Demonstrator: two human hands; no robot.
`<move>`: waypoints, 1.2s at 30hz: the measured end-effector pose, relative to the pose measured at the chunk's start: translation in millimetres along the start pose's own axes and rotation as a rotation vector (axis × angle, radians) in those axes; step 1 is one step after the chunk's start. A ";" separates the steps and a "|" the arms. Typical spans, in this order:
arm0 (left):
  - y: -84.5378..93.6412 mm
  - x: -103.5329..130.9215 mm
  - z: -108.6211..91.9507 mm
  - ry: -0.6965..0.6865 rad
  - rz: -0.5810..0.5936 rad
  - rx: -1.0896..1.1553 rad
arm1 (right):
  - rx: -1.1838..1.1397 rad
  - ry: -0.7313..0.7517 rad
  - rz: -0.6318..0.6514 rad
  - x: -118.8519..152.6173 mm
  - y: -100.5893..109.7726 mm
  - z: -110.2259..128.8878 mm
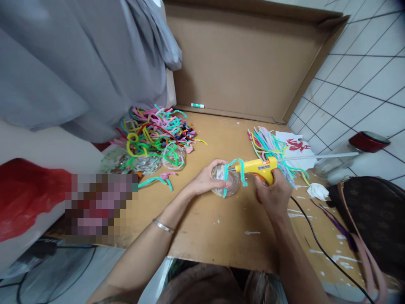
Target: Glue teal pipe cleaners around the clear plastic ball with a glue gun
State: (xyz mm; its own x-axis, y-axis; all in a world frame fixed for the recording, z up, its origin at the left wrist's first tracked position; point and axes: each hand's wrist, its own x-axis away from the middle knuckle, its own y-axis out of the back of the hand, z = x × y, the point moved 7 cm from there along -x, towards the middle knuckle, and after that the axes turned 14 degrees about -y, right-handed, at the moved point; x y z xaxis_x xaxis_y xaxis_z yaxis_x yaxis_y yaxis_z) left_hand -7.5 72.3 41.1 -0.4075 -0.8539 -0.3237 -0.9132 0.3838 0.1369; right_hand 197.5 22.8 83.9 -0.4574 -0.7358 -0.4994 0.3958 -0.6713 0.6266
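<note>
The left hand is closed around a small clear ball and holds it just above the cardboard sheet, near the middle of this sheet and a little toward its near edge. A teal pipe cleaner is wrapped over the ball, and one end of it arches up on the right side. The right hand grips the handle of a yellow glue gun, with the fingers closed around it; the nozzle points to the left and touches, or almost touches, the ball where the pipe cleaner crosses it. A black cable goes from the gun toward the near right corner of the sheet. On the left wrist there is a thin metal bangle. Near the far left corner of the sheet lies a big heap of pipe cleaners in many colours, and at its near side rest some more clear balls. Toward the right edge, just behind the gun, lies a smaller bundle of pale pipe cleaners, partly over a white paper with a red figure. At the far edge, where the cardboard stands up, lies a small white and green tube. A brown bag rests over the right edge, and behind it a glass jar with a red lid lies on the tiled floor
</note>
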 end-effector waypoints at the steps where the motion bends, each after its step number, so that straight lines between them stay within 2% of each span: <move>1: 0.0 0.0 0.1 -0.001 0.001 -0.003 | 0.001 0.001 0.004 -0.1 0.0 0.2; 9: 0.2 0.0 4.7 -0.011 0.014 -0.010 | -0.001 0.007 0.002 -0.5 0.9 1.3; 16: -1.1 0.2 2.5 -0.007 0.020 0.015 | 0.015 0.011 -0.057 -0.4 6.9 5.4; 36: -2.1 0.0 2.3 -0.021 0.017 0.043 | 0.023 -0.019 -0.023 -2.2 5.4 4.0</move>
State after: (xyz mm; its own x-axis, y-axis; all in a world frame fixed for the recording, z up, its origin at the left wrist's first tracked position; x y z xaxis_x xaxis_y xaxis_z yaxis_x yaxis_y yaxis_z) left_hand -5.6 72.3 38.7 -0.4222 -0.8398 -0.3414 -0.9048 0.4133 0.1024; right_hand 197.5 21.1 90.7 -0.4815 -0.7184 -0.5021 0.3668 -0.6855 0.6290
